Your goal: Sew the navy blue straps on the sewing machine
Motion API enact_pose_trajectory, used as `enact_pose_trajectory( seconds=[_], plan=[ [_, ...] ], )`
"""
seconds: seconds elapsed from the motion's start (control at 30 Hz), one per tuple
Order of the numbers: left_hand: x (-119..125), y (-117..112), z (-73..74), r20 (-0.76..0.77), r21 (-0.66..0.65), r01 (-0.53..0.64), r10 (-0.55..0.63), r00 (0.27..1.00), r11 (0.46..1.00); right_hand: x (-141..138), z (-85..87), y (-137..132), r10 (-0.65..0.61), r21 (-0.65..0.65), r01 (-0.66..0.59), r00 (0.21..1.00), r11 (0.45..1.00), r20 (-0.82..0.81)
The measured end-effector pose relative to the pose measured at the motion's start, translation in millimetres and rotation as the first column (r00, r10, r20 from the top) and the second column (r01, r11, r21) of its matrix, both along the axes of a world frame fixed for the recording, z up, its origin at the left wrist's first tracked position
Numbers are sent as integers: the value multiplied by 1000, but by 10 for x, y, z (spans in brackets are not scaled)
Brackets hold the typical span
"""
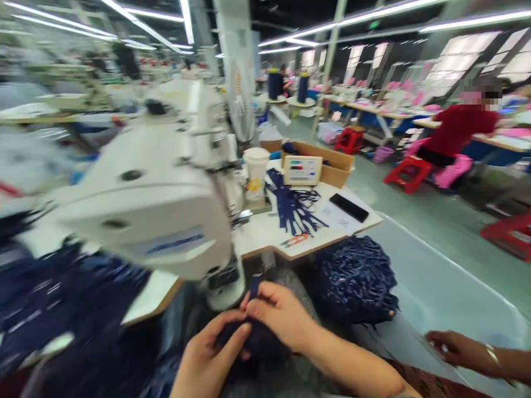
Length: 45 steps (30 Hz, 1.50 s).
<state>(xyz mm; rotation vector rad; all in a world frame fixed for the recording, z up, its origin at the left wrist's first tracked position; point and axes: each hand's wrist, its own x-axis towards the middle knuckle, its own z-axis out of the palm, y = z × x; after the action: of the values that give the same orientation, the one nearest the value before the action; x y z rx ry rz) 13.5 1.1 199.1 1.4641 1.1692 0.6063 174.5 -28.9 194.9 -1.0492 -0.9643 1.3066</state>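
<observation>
At six o'clock in view, the left hand (206,347) and right hand (283,316) pinch navy fabric (265,341) between thumb and fingers, a narrow strip (254,286) poking up at the right one; from them, the sewing machine (166,193) stands at eleven o'clock, a navy bundle (357,279) at two, a black phone (349,207) on the table (261,239) at one

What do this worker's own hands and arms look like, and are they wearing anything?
Both are human, with no cables. The left hand and right hand are ungloved; I see no rings. The right forearm has no sleeve along most of its visible length. The bracelet is on someone else.
</observation>
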Motion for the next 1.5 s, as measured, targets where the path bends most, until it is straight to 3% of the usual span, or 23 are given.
enact_pose_trajectory(
  seconds=[0.07,0.27,0.4,0.5,0.63,0.77,0.93,1.03,1.17,1.27,1.43,1.5],
  plan=[
    [18,-39,52,97,-84,18,-9,995,996,13,-10,4,6,-60,-7,1000,998,-15],
    [31,-91,54,219,-167,-108,143,965,980,-18,-152,-35,62,-137,-74,994,988,-91],
    [11,-127,-20,261,-155,-129,166,951,979,-27,-153,-75,98,-27,-96,991,995,95],
    [3,-143,-55,220,30,-185,175,960,982,-54,-154,-73,-49,138,10,957,990,287],
    [1,-159,-74,206,303,-231,174,963,924,-117,-230,-78,-169,291,71,930,954,326],
    [2,-167,-106,220,450,-240,154,963,860,-151,-333,-98,-215,364,102,934,926,284],
    [-12,-178,-142,172,646,-203,118,978,736,-137,-367,-103,-257,468,86,913,880,315],
    [-28,-172,-127,120,688,-170,120,985,706,-124,-340,-100,-273,505,71,900,860,338],
    [-44,-137,-68,94,657,-104,56,994,747,-119,-293,-96,-265,483,71,899,873,347],
    [-41,-120,-34,99,547,-92,44,994,832,-105,-261,-104,-237,402,75,898,913,371],
    [5,-142,-43,88,211,-147,131,987,966,-67,-214,-71,-81,141,19,889,990,450],
    [26,-146,-53,106,52,-178,172,979,983,-66,-200,-10,-47,77,11,872,997,487]
  ],
)
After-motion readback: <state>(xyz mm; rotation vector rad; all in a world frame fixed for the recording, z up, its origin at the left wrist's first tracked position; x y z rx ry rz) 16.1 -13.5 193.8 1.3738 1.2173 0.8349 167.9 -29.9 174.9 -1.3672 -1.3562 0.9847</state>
